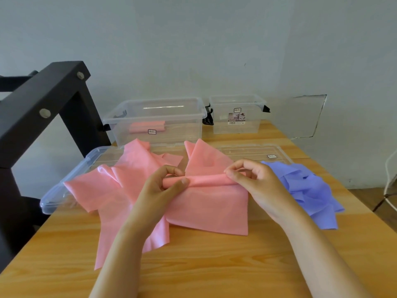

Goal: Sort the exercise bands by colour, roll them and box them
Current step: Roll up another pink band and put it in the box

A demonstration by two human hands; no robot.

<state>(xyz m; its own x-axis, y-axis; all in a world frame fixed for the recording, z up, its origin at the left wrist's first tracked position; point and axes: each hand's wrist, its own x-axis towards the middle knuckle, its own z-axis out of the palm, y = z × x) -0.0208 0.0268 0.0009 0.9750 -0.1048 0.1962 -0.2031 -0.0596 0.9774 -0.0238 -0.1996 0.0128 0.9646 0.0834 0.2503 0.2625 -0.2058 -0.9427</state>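
Observation:
A pink exercise band [210,207] lies flat on the wooden table [214,265], its far edge rolled into a narrow tube. My left hand [167,183] grips the tube's left end between thumb and fingers. My right hand [247,175] pinches its right end. More loose pink bands [133,168] are heaped to the left and behind. A pile of purple bands [309,190] lies at the right. One rolled pink band [147,126] sits inside the large clear box [120,117] at the back.
A smaller clear box [237,125] stands at the back right. Two clear lids lie flat on the table, one [58,198] under the pink heap and one [257,151] behind the purple pile. A black metal frame [43,100] rises at the left.

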